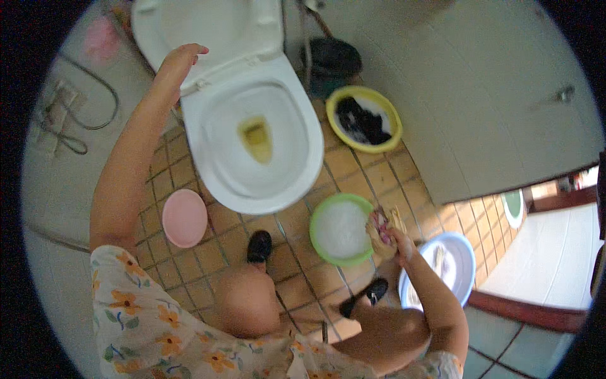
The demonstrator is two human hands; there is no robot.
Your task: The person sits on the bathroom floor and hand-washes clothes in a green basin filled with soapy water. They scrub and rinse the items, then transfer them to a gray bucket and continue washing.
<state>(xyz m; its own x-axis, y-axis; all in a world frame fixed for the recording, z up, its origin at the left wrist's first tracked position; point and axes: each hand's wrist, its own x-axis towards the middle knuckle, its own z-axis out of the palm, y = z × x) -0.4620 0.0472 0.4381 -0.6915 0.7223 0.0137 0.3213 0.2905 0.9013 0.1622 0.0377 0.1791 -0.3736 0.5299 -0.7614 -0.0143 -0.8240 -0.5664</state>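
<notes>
My left hand (182,61) is stretched out beside the hinge of a white toilet (293,166), in front of its raised seat and lid (222,28); I see nothing in its fingers. A bundle of tan and pinkish cloth (384,232) is gripped in my right hand (402,244), at the right rim of a green basin (318,248) of foamy water. Yellow liquid (255,137) lies in the toilet bowl. Right of my right hand, partly behind the forearm, is a light blue basin (466,270) holding pale cloth and suds.
A yellow basin (396,123) holds dark cloth (362,121) in suds by the wall. Behind it stands a dark bucket (331,61). A pink basin (184,218) sits left of the toilet on the tiled floor (293,265). A looped hose (111,106) hangs on the left wall.
</notes>
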